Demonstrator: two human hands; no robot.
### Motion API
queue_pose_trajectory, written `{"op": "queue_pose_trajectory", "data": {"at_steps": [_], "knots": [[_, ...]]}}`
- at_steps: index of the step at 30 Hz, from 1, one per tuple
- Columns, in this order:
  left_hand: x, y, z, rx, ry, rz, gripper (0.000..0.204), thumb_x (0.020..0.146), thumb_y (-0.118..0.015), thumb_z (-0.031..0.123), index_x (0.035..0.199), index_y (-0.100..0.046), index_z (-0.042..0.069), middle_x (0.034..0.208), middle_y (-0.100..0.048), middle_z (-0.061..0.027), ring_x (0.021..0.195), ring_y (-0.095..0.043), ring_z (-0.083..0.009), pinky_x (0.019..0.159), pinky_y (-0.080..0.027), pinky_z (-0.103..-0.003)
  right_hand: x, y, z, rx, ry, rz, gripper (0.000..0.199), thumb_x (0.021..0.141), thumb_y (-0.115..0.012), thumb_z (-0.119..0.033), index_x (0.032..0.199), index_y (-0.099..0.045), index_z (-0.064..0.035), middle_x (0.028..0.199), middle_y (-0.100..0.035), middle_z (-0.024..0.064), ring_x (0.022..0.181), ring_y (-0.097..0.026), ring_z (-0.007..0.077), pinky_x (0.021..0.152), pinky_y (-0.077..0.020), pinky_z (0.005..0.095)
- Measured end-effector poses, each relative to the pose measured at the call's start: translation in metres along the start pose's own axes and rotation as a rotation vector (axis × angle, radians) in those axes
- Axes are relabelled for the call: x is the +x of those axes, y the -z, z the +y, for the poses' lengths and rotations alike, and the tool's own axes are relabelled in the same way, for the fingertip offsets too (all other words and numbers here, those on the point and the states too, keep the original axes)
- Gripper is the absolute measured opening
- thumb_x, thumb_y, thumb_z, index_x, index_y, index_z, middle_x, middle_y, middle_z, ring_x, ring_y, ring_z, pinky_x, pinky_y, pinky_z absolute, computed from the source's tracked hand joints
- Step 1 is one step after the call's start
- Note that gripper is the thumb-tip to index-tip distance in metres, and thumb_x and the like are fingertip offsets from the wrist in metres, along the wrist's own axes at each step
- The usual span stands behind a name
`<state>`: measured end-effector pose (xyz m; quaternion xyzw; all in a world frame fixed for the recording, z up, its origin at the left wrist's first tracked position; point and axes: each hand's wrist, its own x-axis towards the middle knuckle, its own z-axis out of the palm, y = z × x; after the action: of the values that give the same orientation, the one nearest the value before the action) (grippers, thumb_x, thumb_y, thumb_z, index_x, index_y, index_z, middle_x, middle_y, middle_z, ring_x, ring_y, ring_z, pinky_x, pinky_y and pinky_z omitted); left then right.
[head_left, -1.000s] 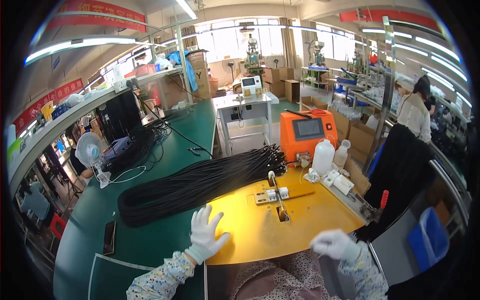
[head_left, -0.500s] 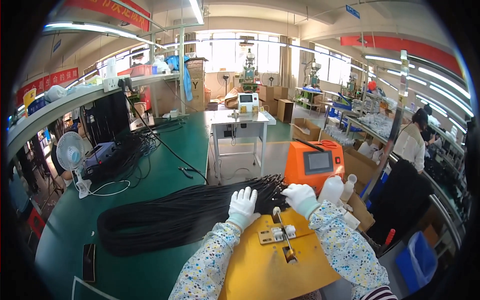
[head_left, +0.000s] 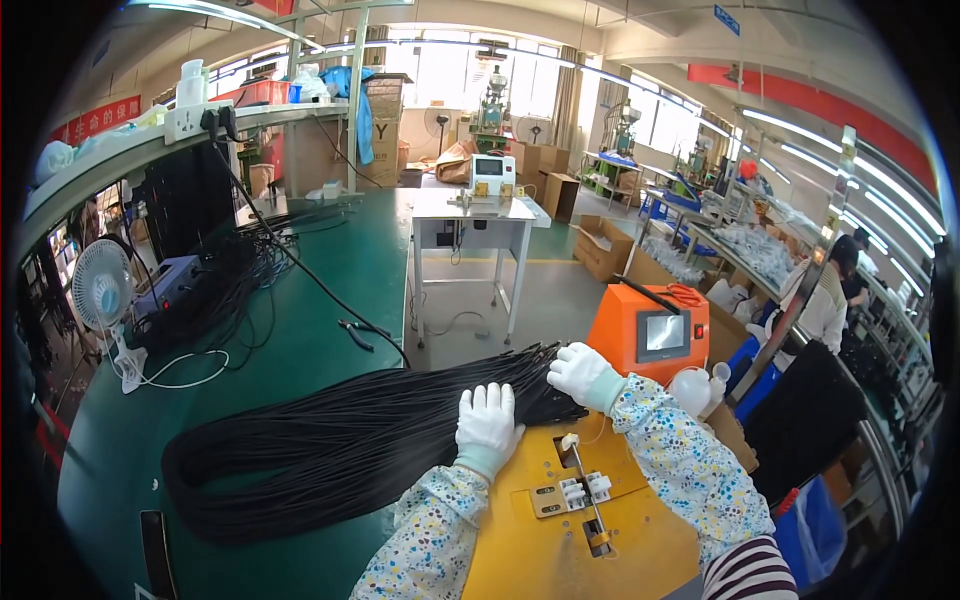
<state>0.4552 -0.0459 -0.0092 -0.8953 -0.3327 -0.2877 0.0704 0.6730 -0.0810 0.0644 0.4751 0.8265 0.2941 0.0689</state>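
Observation:
A thick bundle of long black cables (head_left: pixel 330 430) lies looped across the green table, its cut ends fanned toward the orange machine. My left hand (head_left: pixel 488 424), in a white glove, rests on the bundle's near edge with fingers stretched out. Over the cable ends my gloved right hand (head_left: pixel 582 374) curls its fingers closed on them; how many it grips is hidden. Just below both hands is a yellow plate (head_left: pixel 560 545) carrying a small metal fixture (head_left: pixel 582 490) with white blocks and a rod.
An orange machine (head_left: pixel 620 325) with a screen stands behind my right hand, white bottles (head_left: pixel 690 390) beside it. Pliers (head_left: pixel 356 336) and a black power cord lie farther back on the green table (head_left: pixel 320 330). A white fan (head_left: pixel 104 290) is at left. Another person (head_left: pixel 825 310) works at far right.
My right hand has moved left and inward onto the cable ends, its fingers curling. My left hand stays on the bundle. The whole view has shifted slightly.

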Motion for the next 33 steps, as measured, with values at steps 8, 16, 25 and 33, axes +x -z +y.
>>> {"op": "queue_pose_trajectory", "data": {"at_steps": [8, 16, 25, 33], "knots": [[-0.003, -0.004, -0.002, -0.054, -0.079, 0.038, 0.052, 0.072, -0.075, 0.030, 0.114, -0.057, 0.004, 0.110, -0.058, -0.0107, 0.107, -0.054, -0.0282, 0.097, -0.041, -0.042, -0.016, -0.002, -0.014, 0.134, -0.125, 0.041, 0.008, 0.077, -0.065, -0.021, 0.077, -0.061, -0.0135, 0.081, -0.059, 0.0011, 0.083, -0.061, 0.0210, 0.070, -0.0477, 0.0344], [-0.018, -0.008, -0.010, -0.159, -0.090, -0.052, 0.046, 0.072, -0.075, 0.027, 0.108, -0.059, 0.004, 0.114, -0.060, -0.0115, 0.109, -0.056, -0.0277, 0.097, -0.042, -0.040, -0.005, 0.009, -0.019, 0.114, -0.077, -0.080, 0.005, 0.081, -0.063, -0.019, 0.081, -0.063, -0.0141, 0.085, -0.062, 0.0024, 0.084, -0.062, 0.0218, 0.073, -0.0479, 0.0356], [-0.016, 0.081, 0.033, -0.052, -0.172, 0.392, 0.060, 0.076, -0.076, 0.024, 0.127, -0.054, 0.001, 0.113, -0.065, -0.0156, 0.102, -0.064, -0.0258, 0.089, -0.049, -0.031, -0.039, 0.063, -0.051, 0.320, -0.173, 0.182, 0.002, 0.081, -0.061, -0.016, 0.081, -0.063, -0.0154, 0.080, -0.062, 0.0028, 0.075, -0.062, 0.0230, 0.066, -0.0489, 0.0355], [-0.069, 0.087, 0.083, -0.780, 0.046, -0.251, 0.024, 0.084, -0.068, 0.015, 0.105, -0.065, 0.003, 0.090, -0.068, -0.0158, 0.079, -0.067, -0.0292, 0.068, -0.054, -0.034, -0.122, 0.088, -0.115, 1.153, -0.493, 0.240, 0.011, 0.088, -0.062, -0.021, 0.093, -0.062, -0.0102, 0.084, -0.062, 0.0118, 0.078, -0.064, 0.0316, 0.068, -0.0517, 0.0412]]}}
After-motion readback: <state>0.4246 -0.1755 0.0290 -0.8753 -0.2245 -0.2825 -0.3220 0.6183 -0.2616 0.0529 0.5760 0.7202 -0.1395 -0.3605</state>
